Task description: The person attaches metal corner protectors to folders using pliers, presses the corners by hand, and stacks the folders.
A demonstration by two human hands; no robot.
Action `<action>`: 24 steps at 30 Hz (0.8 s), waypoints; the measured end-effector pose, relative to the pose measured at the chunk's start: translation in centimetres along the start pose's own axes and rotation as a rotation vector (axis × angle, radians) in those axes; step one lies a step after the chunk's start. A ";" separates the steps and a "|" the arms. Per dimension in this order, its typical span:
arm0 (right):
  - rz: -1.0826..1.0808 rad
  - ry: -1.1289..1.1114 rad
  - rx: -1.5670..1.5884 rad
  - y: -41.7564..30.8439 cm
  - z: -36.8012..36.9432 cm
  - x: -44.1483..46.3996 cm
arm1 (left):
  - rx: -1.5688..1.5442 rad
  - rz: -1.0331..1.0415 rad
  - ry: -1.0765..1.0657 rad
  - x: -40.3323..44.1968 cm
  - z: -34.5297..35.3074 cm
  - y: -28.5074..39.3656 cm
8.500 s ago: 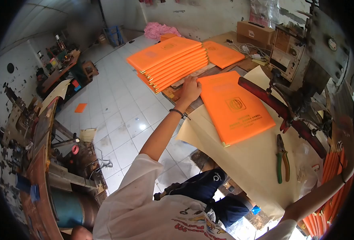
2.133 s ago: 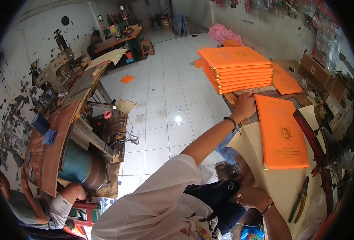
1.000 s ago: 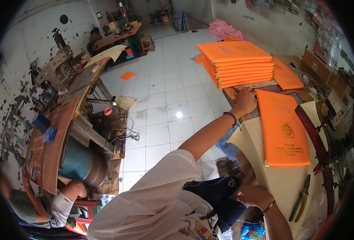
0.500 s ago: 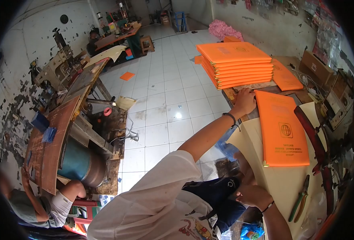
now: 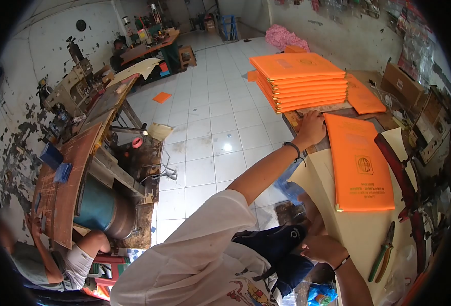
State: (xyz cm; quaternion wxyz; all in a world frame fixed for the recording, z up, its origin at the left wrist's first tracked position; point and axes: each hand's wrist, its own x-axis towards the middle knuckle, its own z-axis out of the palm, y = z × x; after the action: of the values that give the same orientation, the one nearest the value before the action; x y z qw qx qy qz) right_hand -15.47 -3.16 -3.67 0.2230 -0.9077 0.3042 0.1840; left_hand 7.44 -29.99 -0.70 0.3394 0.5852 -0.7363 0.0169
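Observation:
My left hand [image 5: 312, 128], with a dark band on its wrist, rests at the edge of the worktable, fingers laid over the surface. It lies between a tall stack of orange folders [image 5: 307, 76] and a single orange folder [image 5: 363, 168] with a printed emblem and metal corners. My right hand [image 5: 326, 251] is low in front of my body, by the dark blue cloth at my lap. Its fingers are curled; what they hold, if anything, is hidden. Pliers [image 5: 382, 252] with green and orange handles lie on the cream sheet [image 5: 353, 234] near that hand.
Another orange folder [image 5: 364, 97] lies behind the stack. A dark red strip-like tool [image 5: 406, 178] runs along the table's right side, near a cardboard box [image 5: 401, 84]. At left, a person [image 5: 44, 260] sits beside a brown board [image 5: 65, 188]. An orange piece [image 5: 162, 97] lies on the tiled floor.
Both my hands stay nearly where they were, and the folders have not moved. The seated person's hand at the left has shifted slightly.

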 end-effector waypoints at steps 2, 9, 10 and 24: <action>0.004 -0.016 -0.014 -0.3 -0.3 0.0 | -0.037 -0.012 -0.022 0.0 0.0 -0.1; 0.004 -0.017 -0.006 0.0 0.0 0.2 | -0.038 -0.003 -0.055 0.6 0.7 -0.5; -0.005 -0.015 -0.011 0.1 0.2 0.3 | -0.024 0.001 -0.017 0.8 1.0 -0.7; 0.049 -0.034 -0.057 -0.5 0.0 0.0 | -0.070 -0.037 0.005 3.8 1.2 -2.2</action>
State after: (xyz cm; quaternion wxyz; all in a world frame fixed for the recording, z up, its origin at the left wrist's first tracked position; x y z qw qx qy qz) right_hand -15.17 -2.80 -3.50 0.1975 -0.9028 0.3168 0.2136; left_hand 8.44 -34.39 -0.52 0.3617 0.5864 -0.7246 -0.0139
